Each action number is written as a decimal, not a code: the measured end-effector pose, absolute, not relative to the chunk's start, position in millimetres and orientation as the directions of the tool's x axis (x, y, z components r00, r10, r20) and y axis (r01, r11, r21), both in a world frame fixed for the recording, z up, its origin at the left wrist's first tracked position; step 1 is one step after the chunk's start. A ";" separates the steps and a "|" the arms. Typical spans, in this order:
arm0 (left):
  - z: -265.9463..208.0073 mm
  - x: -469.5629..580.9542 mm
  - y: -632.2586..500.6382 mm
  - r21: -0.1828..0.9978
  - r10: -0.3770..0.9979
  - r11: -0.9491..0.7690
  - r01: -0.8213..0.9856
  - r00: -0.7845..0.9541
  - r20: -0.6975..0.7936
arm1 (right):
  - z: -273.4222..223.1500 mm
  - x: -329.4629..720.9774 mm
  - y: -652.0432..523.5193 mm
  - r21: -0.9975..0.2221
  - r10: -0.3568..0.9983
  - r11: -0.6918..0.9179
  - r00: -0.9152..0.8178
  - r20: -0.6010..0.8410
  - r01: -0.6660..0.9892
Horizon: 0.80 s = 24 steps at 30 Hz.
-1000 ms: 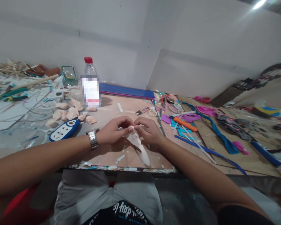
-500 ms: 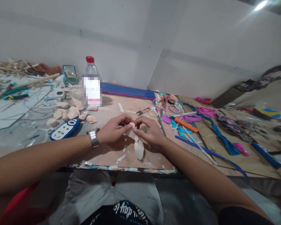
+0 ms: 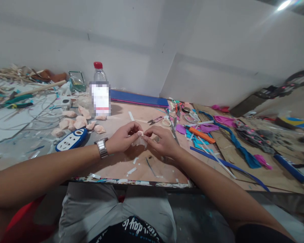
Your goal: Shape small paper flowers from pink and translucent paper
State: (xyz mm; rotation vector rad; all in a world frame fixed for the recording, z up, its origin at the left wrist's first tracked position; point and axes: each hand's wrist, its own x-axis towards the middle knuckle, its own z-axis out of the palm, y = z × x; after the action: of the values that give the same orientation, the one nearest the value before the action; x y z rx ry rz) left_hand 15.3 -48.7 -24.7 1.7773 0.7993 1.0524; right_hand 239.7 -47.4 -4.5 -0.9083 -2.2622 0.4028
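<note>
My left hand (image 3: 126, 137), with a metal-banded watch on its wrist, pinches a small pale peach paper-like piece (image 3: 141, 133) between thumb and fingertips. My right hand (image 3: 162, 140) grips the same piece from the other side, its fingertips close to the left ones. Most of the piece is hidden by the fingers. Both hands are just above the tabletop (image 3: 142, 172). Several similar peach twisted pieces (image 3: 82, 121) lie in a group beyond my left wrist.
A blue-and-white power strip (image 3: 72, 139) and a red-capped bottle (image 3: 98, 72) stand left. Small scissors (image 3: 155, 119), a tape ring (image 3: 166, 123), an orange-handled cutter (image 3: 201, 135) and a blue strip (image 3: 229, 165) lie right. Pliers (image 3: 19, 100) are far left. Paper scraps (image 3: 132, 171) dot the near tabletop.
The pale flap that hung below my fingers no longer shows there. A thin dark line and a small dark bit on the tabletop are now visible. My hands remain together.
</note>
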 end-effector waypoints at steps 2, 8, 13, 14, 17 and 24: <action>-24.5 15.4 -48.7 0.916 0.849 -0.389 0.093 0.423 0.318 | -5.1 239.4 -47.3 -0.479 0.693 0.721 -0.548 0.468 0.501; -25.0 14.6 -46.7 0.914 0.841 -0.396 0.085 0.434 0.324 | -6.6 240.0 -46.4 -0.493 0.693 0.720 -0.537 0.480 0.488; -24.6 14.7 -47.2 0.918 0.834 -0.389 0.072 0.451 0.318 | -6.9 239.5 -47.2 -0.505 0.697 0.716 -0.537 0.475 0.483; -24.4 14.8 -47.9 0.920 0.835 -0.384 0.075 0.453 0.312 | -6.9 239.3 -47.6 -0.503 0.698 0.715 -0.535 0.476 0.485; -23.8 15.1 -49.5 0.919 0.836 -0.382 0.095 0.459 0.300 | -7.1 238.9 -48.6 -0.507 0.708 0.706 -0.520 0.479 0.494; -22.5 14.4 -50.5 0.909 0.850 -0.388 0.153 0.441 0.288 | -10.5 239.0 -48.2 -0.521 0.733 0.680 -0.477 0.485 0.516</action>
State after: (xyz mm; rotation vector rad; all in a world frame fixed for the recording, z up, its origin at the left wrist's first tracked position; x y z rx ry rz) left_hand 14.4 -50.5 -22.5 1.8174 0.8560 1.0010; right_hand 239.0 -48.2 -10.5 -0.9547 -2.1858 0.3961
